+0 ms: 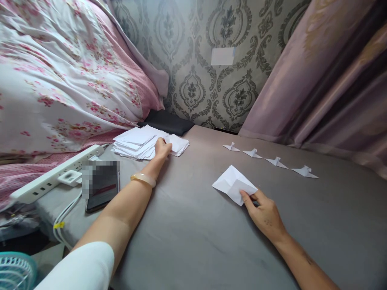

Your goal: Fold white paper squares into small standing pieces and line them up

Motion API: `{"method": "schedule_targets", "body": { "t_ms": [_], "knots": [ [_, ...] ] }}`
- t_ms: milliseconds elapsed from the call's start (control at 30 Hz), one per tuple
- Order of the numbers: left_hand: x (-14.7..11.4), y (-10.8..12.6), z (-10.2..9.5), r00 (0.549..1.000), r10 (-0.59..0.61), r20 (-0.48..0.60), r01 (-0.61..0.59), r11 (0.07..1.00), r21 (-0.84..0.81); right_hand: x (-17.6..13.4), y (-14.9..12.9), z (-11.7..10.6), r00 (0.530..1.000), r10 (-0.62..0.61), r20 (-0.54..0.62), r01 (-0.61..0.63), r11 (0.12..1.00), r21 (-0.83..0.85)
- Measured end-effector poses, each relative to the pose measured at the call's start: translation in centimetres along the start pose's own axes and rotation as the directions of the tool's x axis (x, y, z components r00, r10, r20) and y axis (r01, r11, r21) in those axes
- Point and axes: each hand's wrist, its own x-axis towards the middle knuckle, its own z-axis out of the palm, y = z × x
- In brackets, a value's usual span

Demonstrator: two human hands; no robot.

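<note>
My left hand [163,148] reaches far forward to loose stacks of white paper [137,141]. Its fingers are closed at the near edge of a smaller pile of paper squares [180,143]; how many sheets they pinch I cannot tell. Between thumb and fingers, my right hand [264,213] holds a creased square of white paper [232,184] just over the grey surface. Fold lines run across this square, and the fingers cover its lower right corner. Beyond it stand several small folded paper figures [276,161] in a slanting row, each with pointed side tips and a raised middle.
A white power strip [57,173] with a plugged-in charger [70,177] lies left on the grey-covered surface [187,225]. Beside it is a phone [102,187], partly pixelated. A black flat item [169,122] sits behind the paper. Floral bedding [60,80] and curtains [281,80] flank the patterned wall.
</note>
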Motion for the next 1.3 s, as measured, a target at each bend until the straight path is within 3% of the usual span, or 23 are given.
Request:
{"method": "schedule_targets", "body": {
  "t_ms": [67, 133, 200, 267, 300, 367, 467, 633, 700, 767, 800, 900, 967, 1033, 1100, 1167, 1233, 1300],
  "knots": [
    [-0.9, 0.2, -0.2, 0.994, 0.097, -0.041, -0.093, 0.992, 0.086, 0.0, 0.1, 0.0, 0.999, 0.033, 0.000, -0.033, 0.999, 0.016],
    [-1.7, 0.4, -0.3, 0.962, 0.265, -0.066, -0.244, 0.942, 0.230, 0.1, 0.1, 0.1, 0.998, 0.060, 0.003, -0.060, 0.997, 0.038],
    [-2.1, 0.4, -0.2, 0.872, 0.489, -0.019, -0.437, 0.796, 0.418, 0.1, 0.1, 0.1, 0.997, 0.076, 0.006, -0.076, 0.996, 0.055],
    [-1.9, 0.1, 0.2, 0.764, 0.635, 0.118, -0.585, 0.604, 0.541, 0.1, 0.1, 0.1, 0.996, 0.084, 0.009, -0.085, 0.994, 0.066],
    [-1.7, -0.2, 0.4, 0.736, 0.649, 0.195, -0.629, 0.546, 0.554, 0.0, 0.1, 0.1, 0.996, 0.089, 0.010, -0.089, 0.993, 0.072],
    [-0.9, -0.9, 0.8, 0.735, 0.580, 0.351, -0.665, 0.515, 0.541, 0.0, 0.0, 0.1, 0.995, 0.096, 0.010, -0.096, 0.992, 0.086],
    [0.1, -1.9, 1.2, 0.731, 0.526, 0.434, -0.681, 0.531, 0.504, 0.1, 0.0, 0.2, 0.995, 0.103, 0.001, -0.103, 0.986, 0.134],
    [0.2, -1.9, 0.9, 0.728, 0.583, 0.360, -0.683, 0.574, 0.452, 0.5, 0.5, 0.2, 0.981, 0.171, -0.094, -0.131, 0.934, 0.333],
    [-0.5, -1.1, 0.9, 0.718, 0.637, 0.280, -0.689, 0.593, 0.417, 0.6, 0.7, 0.1, 0.966, 0.187, -0.179, -0.125, 0.943, 0.309],
    [-1.9, 0.1, 1.1, 0.674, 0.694, 0.254, -0.733, 0.583, 0.351, 0.8, 0.8, -0.2, 0.951, 0.149, -0.272, -0.083, 0.967, 0.240],
    [-2.9, 0.8, 1.3, 0.622, 0.734, 0.273, -0.781, 0.553, 0.291, 0.8, 0.8, -0.4, 0.945, 0.095, -0.313, -0.027, 0.976, 0.215],
    [-6.9, 2.6, 2.1, 0.297, 0.871, 0.391, -0.938, 0.342, -0.050, 0.9, 0.8, -1.1, 0.926, -0.178, -0.333, 0.237, 0.960, 0.147],
    [-9.9, 3.3, 2.8, 0.107, 0.848, 0.519, -0.954, 0.235, -0.186, 0.8, 0.8, -1.3, 0.902, -0.323, -0.286, 0.367, 0.923, 0.116],
    [-12.4, 3.4, 3.3, -0.043, 0.770, 0.637, -0.944, 0.178, -0.278, 0.7, 1.0, -1.2, 0.895, -0.391, -0.216, 0.417, 0.904, 0.093],
    [-14.0, 3.2, 3.5, -0.132, 0.709, 0.693, -0.929, 0.156, -0.336, 0.5, 1.2, -0.9, 0.909, -0.402, -0.114, 0.410, 0.910, 0.059],
    [-14.7, 2.8, 3.7, -0.173, 0.669, 0.723, -0.917, 0.158, -0.365, 0.2, 1.3, -0.5, 0.934, -0.357, -0.005, 0.357, 0.934, 0.000],
    [-14.8, 2.5, 3.8, -0.171, 0.650, 0.741, -0.913, 0.178, -0.366, 0.0, 1.2, -0.4, 0.959, -0.280, 0.052, 0.283, 0.957, -0.061],
    [-14.8, 2.4, 3.9, -0.141, 0.640, 0.755, -0.911, 0.214, -0.352, -0.1, 0.9, -0.5, 0.976, -0.209, 0.064, 0.214, 0.973, -0.090]
  ]
}}
